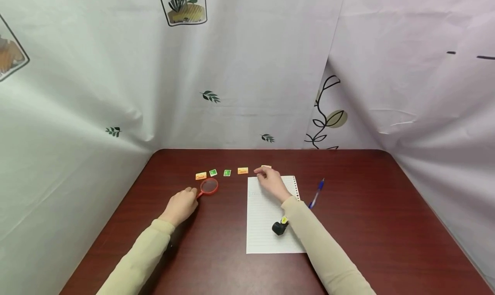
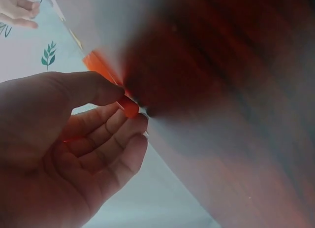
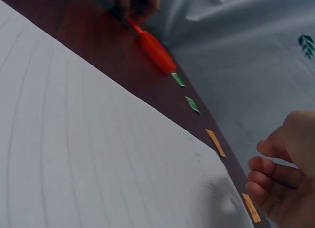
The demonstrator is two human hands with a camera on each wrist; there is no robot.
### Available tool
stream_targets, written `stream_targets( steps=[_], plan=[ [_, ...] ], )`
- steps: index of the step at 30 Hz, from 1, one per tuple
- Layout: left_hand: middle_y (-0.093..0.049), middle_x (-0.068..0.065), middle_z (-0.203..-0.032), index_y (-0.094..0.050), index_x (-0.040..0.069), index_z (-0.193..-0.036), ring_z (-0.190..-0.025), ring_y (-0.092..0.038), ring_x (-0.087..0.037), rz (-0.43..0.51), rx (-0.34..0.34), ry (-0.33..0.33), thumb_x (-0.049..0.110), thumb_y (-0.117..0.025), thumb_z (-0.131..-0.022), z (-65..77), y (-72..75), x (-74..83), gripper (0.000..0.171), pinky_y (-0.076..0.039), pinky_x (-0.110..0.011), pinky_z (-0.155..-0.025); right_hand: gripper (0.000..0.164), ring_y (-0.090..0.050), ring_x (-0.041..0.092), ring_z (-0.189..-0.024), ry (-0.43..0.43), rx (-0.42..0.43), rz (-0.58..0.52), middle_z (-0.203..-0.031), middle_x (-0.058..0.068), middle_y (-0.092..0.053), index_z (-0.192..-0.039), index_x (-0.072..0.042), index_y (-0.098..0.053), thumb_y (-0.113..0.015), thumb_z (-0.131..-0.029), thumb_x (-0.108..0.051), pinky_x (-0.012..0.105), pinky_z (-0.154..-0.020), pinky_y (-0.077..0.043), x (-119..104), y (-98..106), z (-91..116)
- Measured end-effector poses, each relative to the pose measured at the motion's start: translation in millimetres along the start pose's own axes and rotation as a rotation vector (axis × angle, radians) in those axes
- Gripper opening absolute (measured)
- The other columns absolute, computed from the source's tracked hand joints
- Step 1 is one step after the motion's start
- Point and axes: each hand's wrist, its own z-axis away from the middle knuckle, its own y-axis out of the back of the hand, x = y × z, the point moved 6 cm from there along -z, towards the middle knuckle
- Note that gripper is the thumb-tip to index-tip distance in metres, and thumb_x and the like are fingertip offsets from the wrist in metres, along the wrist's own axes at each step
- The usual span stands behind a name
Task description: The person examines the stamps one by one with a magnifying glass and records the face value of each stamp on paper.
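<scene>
My left hand pinches the handle of a red magnifying glass between thumb and fingers, its round lens just in front of a row of small stamps. In the left wrist view the orange-red handle end shows at the fingertips. My right hand hovers over the top of a lined sheet of paper, fingers loosely bent with nothing between them in the right wrist view. Close to its fingertips lies an orange stamp, partly hidden in the head view.
Along the row lie another orange stamp, two green stamps and an orange stamp at the left end. A blue pen lies right of the paper. A small black object with a yellow label shows beside the right sleeve.
</scene>
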Motion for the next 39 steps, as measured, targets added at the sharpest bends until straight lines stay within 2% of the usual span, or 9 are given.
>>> stream_targets(
  steps=[8, 15, 18, 25, 33, 39],
  plan=[
    [-0.051, -0.009, -0.07, -0.056, 0.002, -0.08, -0.061, -0.058, -0.031, -0.018, 0.049, -0.025, -0.003, -0.071, -0.08, -3.5, 0.9, 2.7, 0.016, -0.049, -0.044, -0.051, 0.026, -0.064, 0.025, -0.1, 0.142, -0.095, 0.143, -0.115, 0.013, -0.068, -0.122, -0.005, -0.071, -0.056, -0.101, -0.008, 0.04, -0.09, -0.051, -19.4, -32.9, -10.1],
    [-0.053, -0.012, -0.072, -0.054, 0.0, -0.081, -0.063, -0.059, -0.034, -0.008, 0.145, -0.057, -0.005, -0.07, -0.079, -10.0, 1.9, 9.5, 0.017, -0.05, -0.047, -0.051, 0.029, -0.059, 0.029, -0.123, 0.195, -0.181, 0.277, -0.124, 0.012, -0.067, -0.127, -0.006, -0.069, -0.055, -0.102, -0.009, 0.041, -0.104, -0.046, -29.0, -56.9, -18.9],
    [-0.056, -0.015, -0.076, -0.055, -0.001, -0.081, -0.065, -0.06, -0.036, -0.013, 0.174, -0.068, -0.006, -0.069, -0.08, -14.0, 3.6, 12.7, 0.015, -0.051, -0.049, -0.053, 0.03, -0.056, 0.03, -0.127, 0.196, -0.213, 0.33, -0.127, 0.012, -0.065, -0.129, -0.008, -0.068, -0.055, -0.102, -0.009, 0.041, -0.107, -0.043, -31.4, -64.6, -21.5],
    [-0.062, -0.019, -0.085, -0.058, -0.002, -0.085, -0.072, -0.063, -0.037, -0.043, 0.178, -0.067, -0.005, -0.069, -0.082, -24.6, 2.4, 15.6, 0.012, -0.054, -0.049, -0.06, 0.032, -0.055, 0.032, -0.123, 0.22, -0.248, 0.43, -0.127, 0.014, -0.061, -0.132, -0.015, -0.067, -0.053, -0.103, -0.012, 0.045, -0.104, -0.045, -38.7, -75.8, -23.2],
    [-0.06, -0.019, -0.082, -0.059, -0.005, -0.086, -0.07, -0.061, -0.038, -0.046, 0.222, -0.094, -0.008, -0.069, -0.08, -28.9, 3.9, 18.9, 0.011, -0.053, -0.05, -0.058, 0.036, -0.055, 0.031, -0.116, 0.218, -0.244, 0.488, -0.127, 0.015, -0.058, -0.137, -0.019, -0.064, -0.051, -0.104, -0.016, 0.046, -0.1, -0.046, -35.8, -81.8, -22.9],
    [-0.058, -0.018, -0.08, -0.059, -0.005, -0.086, -0.069, -0.06, -0.038, -0.048, 0.215, -0.1, -0.007, -0.065, -0.08, -33.7, 1.2, 20.0, 0.009, -0.052, -0.049, -0.057, 0.034, -0.056, 0.03, -0.11, 0.236, -0.224, 0.506, -0.12, 0.013, -0.059, -0.135, -0.017, -0.065, -0.052, -0.104, -0.016, 0.044, -0.096, -0.047, -35.8, -81.1, -22.6]
  ],
)
